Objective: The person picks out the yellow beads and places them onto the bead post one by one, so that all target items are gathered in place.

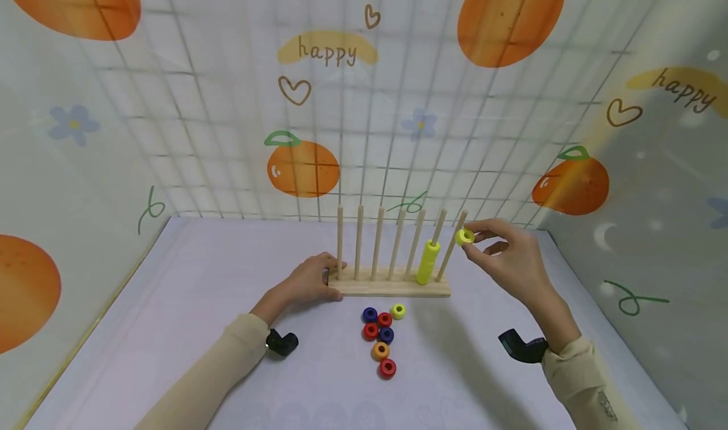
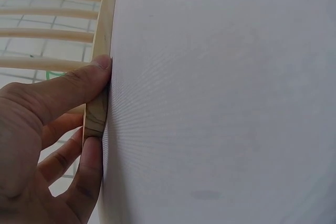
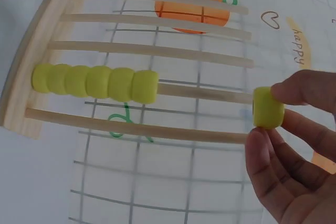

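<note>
My right hand (image 1: 514,262) pinches a yellow bead (image 3: 269,107) between thumb and fingers, up by the tops of the two rightmost pegs. In the right wrist view the bead is close to the tip of the peg that carries a stack of yellow beads (image 3: 94,82); whether it touches the peg I cannot tell. That stack fills the lower part of the second peg from the right. My left hand (image 1: 309,279) grips the left end of the wooden peg rack (image 1: 392,288), thumb at its front. The rack stands upright, and its other pegs bear no beads.
In front of the rack lie loose beads: a yellow bead (image 1: 398,311), an orange bead (image 1: 380,351), dark blue beads (image 1: 370,315) and red beads (image 1: 387,368). A printed curtain (image 1: 352,114) over a wire grid stands behind the white table (image 1: 227,246).
</note>
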Available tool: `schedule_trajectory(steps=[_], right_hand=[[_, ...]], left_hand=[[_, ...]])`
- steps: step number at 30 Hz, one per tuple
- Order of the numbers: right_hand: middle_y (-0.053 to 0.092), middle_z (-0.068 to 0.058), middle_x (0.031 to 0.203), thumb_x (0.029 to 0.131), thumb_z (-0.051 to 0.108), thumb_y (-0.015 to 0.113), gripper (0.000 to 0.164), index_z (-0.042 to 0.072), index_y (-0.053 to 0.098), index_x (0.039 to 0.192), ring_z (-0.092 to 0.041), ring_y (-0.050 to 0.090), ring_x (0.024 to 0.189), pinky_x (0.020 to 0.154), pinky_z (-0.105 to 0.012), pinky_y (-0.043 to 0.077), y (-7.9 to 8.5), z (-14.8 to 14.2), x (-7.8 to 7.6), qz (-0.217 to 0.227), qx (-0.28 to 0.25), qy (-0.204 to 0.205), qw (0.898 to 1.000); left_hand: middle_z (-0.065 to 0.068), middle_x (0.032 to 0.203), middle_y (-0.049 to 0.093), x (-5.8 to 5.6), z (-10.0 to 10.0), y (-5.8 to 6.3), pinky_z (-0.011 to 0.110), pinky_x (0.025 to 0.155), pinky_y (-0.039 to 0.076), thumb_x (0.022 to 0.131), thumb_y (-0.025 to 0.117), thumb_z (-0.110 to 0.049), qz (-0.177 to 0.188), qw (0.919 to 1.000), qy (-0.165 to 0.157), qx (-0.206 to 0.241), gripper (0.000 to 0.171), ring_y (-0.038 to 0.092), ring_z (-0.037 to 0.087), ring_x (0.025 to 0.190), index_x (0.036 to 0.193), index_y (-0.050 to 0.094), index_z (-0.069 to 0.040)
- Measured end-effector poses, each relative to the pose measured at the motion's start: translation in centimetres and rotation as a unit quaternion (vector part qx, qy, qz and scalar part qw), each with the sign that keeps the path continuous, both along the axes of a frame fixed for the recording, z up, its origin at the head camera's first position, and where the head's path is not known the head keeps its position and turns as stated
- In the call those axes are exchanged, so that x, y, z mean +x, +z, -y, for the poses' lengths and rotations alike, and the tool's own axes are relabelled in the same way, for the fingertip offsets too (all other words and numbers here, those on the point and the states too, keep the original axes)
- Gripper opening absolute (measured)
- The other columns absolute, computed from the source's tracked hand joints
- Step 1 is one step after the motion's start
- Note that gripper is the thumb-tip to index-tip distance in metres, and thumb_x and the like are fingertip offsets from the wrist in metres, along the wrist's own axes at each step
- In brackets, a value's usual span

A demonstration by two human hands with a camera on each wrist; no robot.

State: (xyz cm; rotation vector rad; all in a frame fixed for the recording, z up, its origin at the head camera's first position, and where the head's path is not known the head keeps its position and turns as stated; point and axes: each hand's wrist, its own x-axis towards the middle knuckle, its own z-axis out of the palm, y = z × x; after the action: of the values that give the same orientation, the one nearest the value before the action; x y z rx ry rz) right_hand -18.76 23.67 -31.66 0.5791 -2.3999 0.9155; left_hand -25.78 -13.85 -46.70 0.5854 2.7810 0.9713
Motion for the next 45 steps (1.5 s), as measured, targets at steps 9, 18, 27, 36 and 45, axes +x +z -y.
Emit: schedule_trajectory(steps=[9,18,27,36,45], right_hand=[[0.071,-0.005,0.104,0.082,0.003,0.08,0.029,0.005,0.073,0.11,-0.017,0.063,0.087,0.066,-0.015,0.05,0.8,1.7,-0.7,-0.013,-0.009,0.012,1.0],[0.072,-0.01,0.103,0.083,0.001,0.078,0.027,0.003,0.074,0.11,-0.026,0.065,0.086,0.066,-0.013,0.048,1.2,2.5,-1.5,-0.017,-0.02,0.015,1.0],[0.071,-0.01,0.104,0.084,0.003,0.077,0.028,0.003,0.074,0.112,-0.023,0.063,0.088,0.068,-0.013,0.047,1.5,2.7,-2.4,-0.008,-0.016,0.012,1.0],[0.071,-0.011,0.107,0.086,0.007,0.077,0.027,0.003,0.074,0.112,-0.027,0.064,0.091,0.069,-0.014,0.047,1.6,2.7,-3.5,0.013,-0.009,0.005,1.0],[0.071,-0.008,0.105,0.086,0.008,0.077,0.024,0.006,0.075,0.11,-0.023,0.064,0.089,0.068,-0.011,0.046,1.8,2.5,-4.0,0.015,-0.015,0.007,1.0]], left_hand=[[-0.002,0.125,0.059,0.2,0.3,-0.3,0.041,0.093,0.044,0.072,0.091,-0.029,-0.021,0.9996,-0.017,0.0,0.066,0.053,0.018,0.11,0.132,0.066,-0.016],[-0.003,0.125,0.058,0.3,0.5,-0.7,0.039,0.09,0.045,0.072,0.091,-0.03,-0.022,0.9995,-0.022,-0.004,0.066,0.052,0.016,0.106,0.132,0.066,-0.017],[-0.001,0.125,0.06,0.1,0.6,-0.7,0.043,0.099,0.042,0.071,0.092,-0.029,-0.03,0.9992,-0.025,0.003,0.068,0.053,0.022,0.118,0.132,0.066,-0.014],[-0.001,0.126,0.06,0.1,0.5,-0.7,0.043,0.099,0.042,0.071,0.092,-0.03,-0.023,0.9995,-0.022,0.004,0.069,0.053,0.022,0.119,0.133,0.065,-0.013],[-0.002,0.125,0.06,-0.1,0.2,-0.5,0.042,0.097,0.043,0.071,0.092,-0.028,-0.018,0.9997,-0.014,0.008,0.067,0.053,0.02,0.116,0.132,0.066,-0.013]])
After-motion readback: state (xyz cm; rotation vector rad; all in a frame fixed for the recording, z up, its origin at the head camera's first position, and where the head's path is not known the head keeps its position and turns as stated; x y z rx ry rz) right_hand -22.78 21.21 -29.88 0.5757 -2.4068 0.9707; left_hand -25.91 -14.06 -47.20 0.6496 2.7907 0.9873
